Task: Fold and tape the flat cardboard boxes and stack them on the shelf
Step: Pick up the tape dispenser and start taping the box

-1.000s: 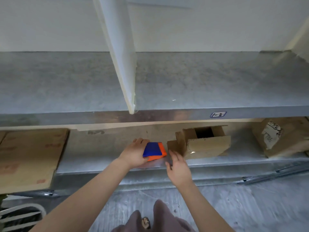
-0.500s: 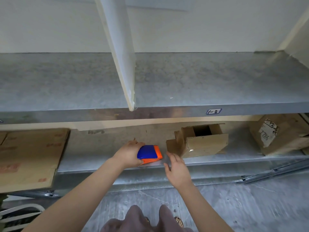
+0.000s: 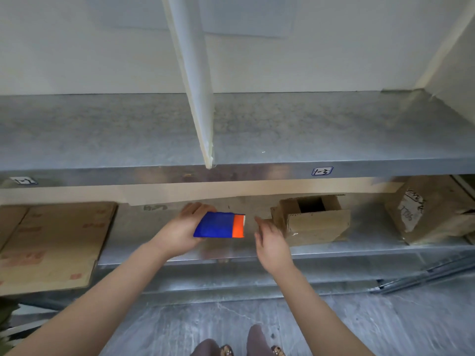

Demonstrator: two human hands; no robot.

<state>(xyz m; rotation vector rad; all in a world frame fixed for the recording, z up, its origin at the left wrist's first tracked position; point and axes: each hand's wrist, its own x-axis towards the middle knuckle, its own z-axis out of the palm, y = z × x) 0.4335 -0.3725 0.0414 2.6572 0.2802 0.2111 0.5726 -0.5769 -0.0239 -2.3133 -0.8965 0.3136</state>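
Head view looks down along my two arms as they reach into the lower shelf. My left hand grips a smooth blue-and-orange plastic block, its fingers wrapped over the far edge. I take it for a tape dispenser, though no tape shows from here. My right hand hangs loose and holds nothing, just beside the small cardboard box. That box sits on the same shelf, its top flaps apart around a dark square opening. The flat cardboard sheets lie at the shelf's left end, well apart from both hands, and they overhang the front edge.

I see the main risk in the surfaces. The shelf is slick, mottled galvanised steel, and the box is light corrugated board with creased, dog-eared corners. Pressing tape onto it without a firm brace could shove it backward or buckle a flap. A nudge could also slide the overhanging sheets off to the floor.
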